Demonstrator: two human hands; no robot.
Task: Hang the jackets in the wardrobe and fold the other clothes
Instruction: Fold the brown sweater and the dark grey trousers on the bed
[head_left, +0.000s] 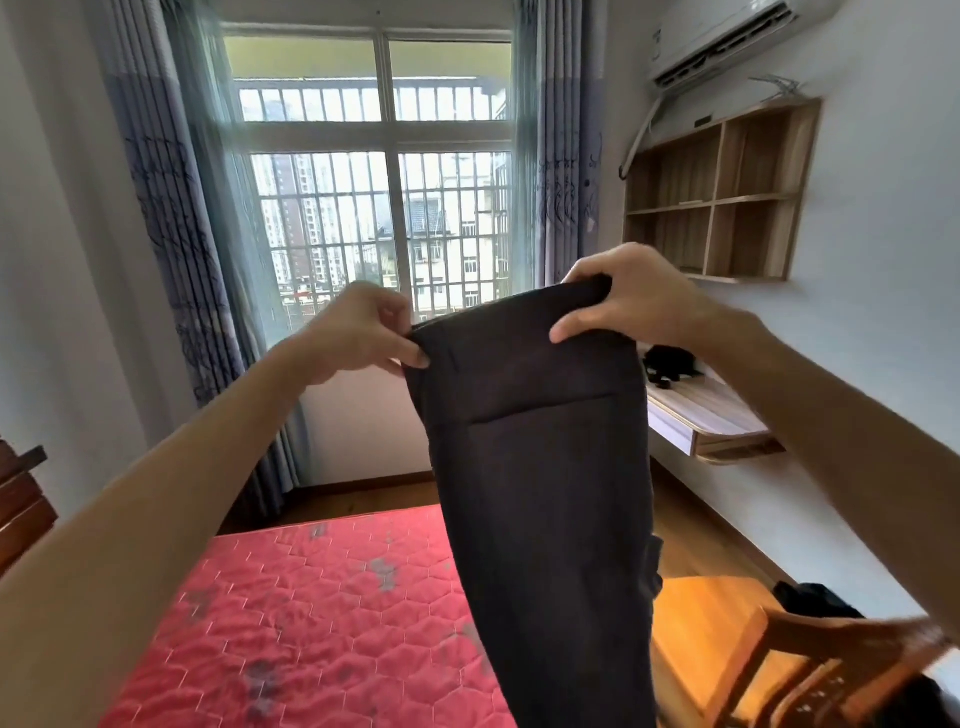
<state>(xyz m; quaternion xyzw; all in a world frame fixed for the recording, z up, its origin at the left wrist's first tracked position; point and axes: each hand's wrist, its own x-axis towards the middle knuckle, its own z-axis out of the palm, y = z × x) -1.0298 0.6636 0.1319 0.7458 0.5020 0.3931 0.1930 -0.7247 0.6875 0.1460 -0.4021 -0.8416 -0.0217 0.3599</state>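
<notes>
Holding dark trousers (545, 467) up in front of me, waistband at top, long axis running straight down, legs hanging toward the lower edge of view and cut off there. Waistband edge tilts, higher on my right side, lower on my left. A horizontal seam or fold line crosses the cloth just below the waistband.

My left hand (358, 330) pinches the left corner of the waistband, thumb and fingers curled on the cloth. My right hand (631, 301) grips the right corner, fingers wrapped over the top edge, thumb on the near face. Both arms stretched out forward.

Trousers hang in the air, above the near right corner of the red quilted mattress (311, 613); can't tell if the lower end touches it. Right of the cloth is a wooden chair (727, 639) with something dark on its far side. Further back on the right wall: a floating desk (711, 421) with a black item on it, and a wall shelf (722, 197) above. Window (384, 208) and curtains straight ahead. Open floor between bed and desk.
</notes>
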